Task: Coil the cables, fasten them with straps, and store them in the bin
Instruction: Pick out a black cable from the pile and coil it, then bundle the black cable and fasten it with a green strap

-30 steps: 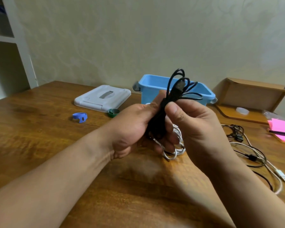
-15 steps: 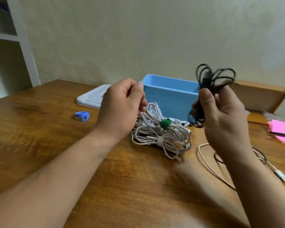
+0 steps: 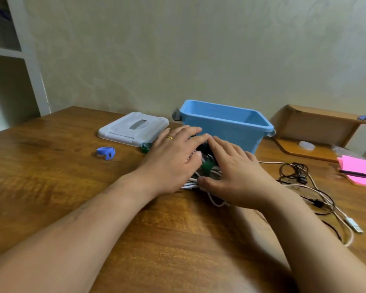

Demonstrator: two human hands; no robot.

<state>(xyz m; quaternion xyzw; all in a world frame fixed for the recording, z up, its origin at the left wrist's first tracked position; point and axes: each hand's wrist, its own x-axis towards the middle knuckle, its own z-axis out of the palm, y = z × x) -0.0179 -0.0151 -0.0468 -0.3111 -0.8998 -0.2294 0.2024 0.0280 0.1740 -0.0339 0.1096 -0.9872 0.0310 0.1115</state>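
I see the left hand [image 3: 173, 163] and right hand [image 3: 239, 178], grip wide, fingers straight, pressing the white cable bundle [image 3: 191, 184] on the worktop [image 3: 72, 178] near the blue bin [image 3: 224, 132].

table [image 3: 51, 187]: wood, varnished, glossy, grain showing;
bin [image 3: 224, 127]: blue plastic, smooth, slight sheen;
lid [image 3: 133, 129]: white plastic, matt;
loose cables [image 3: 353, 225]: smooth plastic sheath;
ring [image 3: 170, 137]: yellow metal, shiny;
notepad [image 3: 359, 170]: pink paper, matt;
wall [image 3: 199, 49]: matt
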